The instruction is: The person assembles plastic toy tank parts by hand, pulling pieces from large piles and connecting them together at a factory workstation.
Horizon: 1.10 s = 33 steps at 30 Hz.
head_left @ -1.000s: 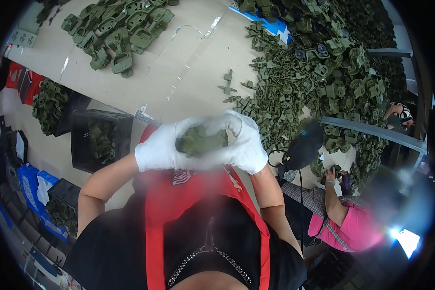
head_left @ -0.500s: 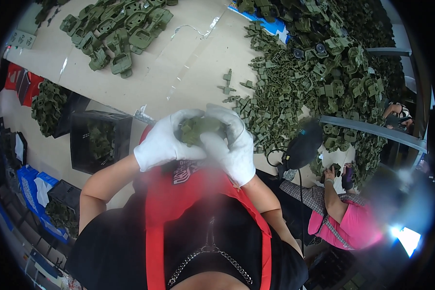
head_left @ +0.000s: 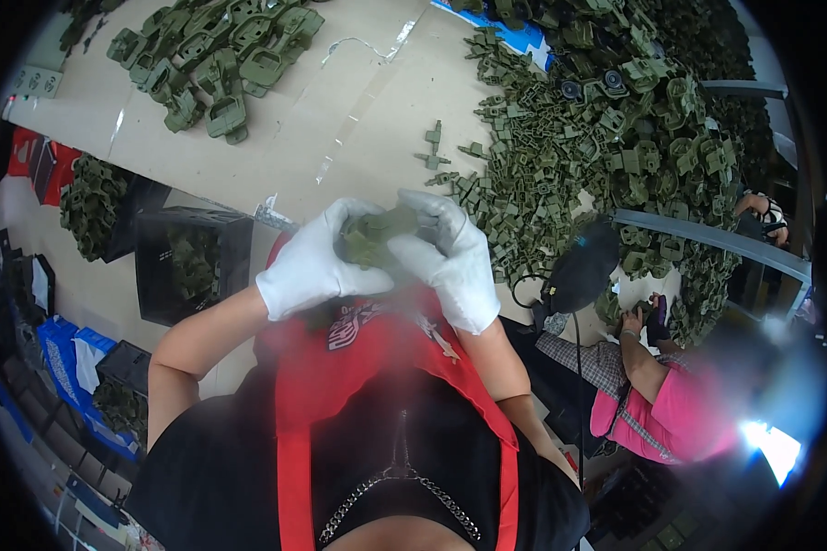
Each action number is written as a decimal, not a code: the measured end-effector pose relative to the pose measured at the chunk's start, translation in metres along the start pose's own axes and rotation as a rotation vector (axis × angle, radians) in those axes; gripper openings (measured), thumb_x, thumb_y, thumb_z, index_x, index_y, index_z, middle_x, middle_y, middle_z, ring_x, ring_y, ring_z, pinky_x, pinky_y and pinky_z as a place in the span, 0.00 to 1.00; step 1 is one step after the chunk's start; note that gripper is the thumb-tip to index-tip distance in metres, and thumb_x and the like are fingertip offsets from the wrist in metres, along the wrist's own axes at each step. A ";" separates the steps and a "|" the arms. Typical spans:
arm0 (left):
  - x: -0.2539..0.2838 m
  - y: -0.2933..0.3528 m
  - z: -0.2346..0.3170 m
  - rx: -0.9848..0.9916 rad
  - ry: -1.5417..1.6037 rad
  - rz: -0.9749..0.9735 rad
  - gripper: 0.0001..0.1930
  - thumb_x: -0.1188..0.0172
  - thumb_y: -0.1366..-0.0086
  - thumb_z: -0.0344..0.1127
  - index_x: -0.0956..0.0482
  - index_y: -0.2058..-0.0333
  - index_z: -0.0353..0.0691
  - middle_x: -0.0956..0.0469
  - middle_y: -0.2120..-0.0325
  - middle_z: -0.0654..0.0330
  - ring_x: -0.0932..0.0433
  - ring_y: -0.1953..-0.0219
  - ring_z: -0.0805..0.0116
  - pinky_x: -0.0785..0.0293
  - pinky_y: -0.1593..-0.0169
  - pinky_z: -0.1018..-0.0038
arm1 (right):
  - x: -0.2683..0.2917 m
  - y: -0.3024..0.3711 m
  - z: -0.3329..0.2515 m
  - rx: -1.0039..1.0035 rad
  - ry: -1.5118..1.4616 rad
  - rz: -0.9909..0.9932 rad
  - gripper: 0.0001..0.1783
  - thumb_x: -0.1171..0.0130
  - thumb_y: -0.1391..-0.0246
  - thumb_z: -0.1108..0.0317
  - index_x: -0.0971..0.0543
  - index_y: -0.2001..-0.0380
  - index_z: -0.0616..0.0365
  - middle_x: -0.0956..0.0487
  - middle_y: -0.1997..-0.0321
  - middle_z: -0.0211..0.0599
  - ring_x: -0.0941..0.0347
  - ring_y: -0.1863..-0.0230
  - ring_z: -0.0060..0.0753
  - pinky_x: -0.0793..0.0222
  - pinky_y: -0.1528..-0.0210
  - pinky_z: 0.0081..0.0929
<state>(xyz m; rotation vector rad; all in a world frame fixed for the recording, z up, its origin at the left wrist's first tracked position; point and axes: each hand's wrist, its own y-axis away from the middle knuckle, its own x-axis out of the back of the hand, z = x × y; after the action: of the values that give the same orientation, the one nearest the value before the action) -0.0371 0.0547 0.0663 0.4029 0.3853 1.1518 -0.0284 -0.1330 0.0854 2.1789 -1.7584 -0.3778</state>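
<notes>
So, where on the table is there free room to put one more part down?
The widest bare patch of the table lies ahead of the left hand, between the large green parts and the heap of small green parts. Crowded: its right side, around the grey metal bar.

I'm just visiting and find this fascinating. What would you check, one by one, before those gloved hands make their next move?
1. Gloves on both hands: ok; the left hand and right hand wear white ones.
2. Green part held: ok; it sits between both hands.
3. Part's fine details readable: cannot tell; fingers and blur hide them.
4. Small pieces all within their pile: not ok; a cross-shaped piece lies apart from it.
5. Larger parts separate from that pile: ok; they lie at the table's upper left.
6. Co-worker's hand away from these hands: ok; it is off to the right.
</notes>
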 end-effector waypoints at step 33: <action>0.018 0.010 -0.038 0.165 0.051 -0.002 0.44 0.26 0.55 0.36 0.38 0.40 0.34 0.27 0.50 0.50 0.27 0.47 0.60 0.33 0.42 0.70 | 0.077 0.004 0.053 0.002 0.450 0.090 0.18 0.38 0.51 0.72 0.21 0.54 0.60 0.22 0.50 0.44 0.24 0.52 0.36 0.29 0.48 0.27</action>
<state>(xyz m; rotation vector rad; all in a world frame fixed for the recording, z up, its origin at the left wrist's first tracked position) -0.0575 0.0787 0.0373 0.5176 0.5269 1.1333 -0.0366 -0.2129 0.0377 1.9789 -1.5892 0.1295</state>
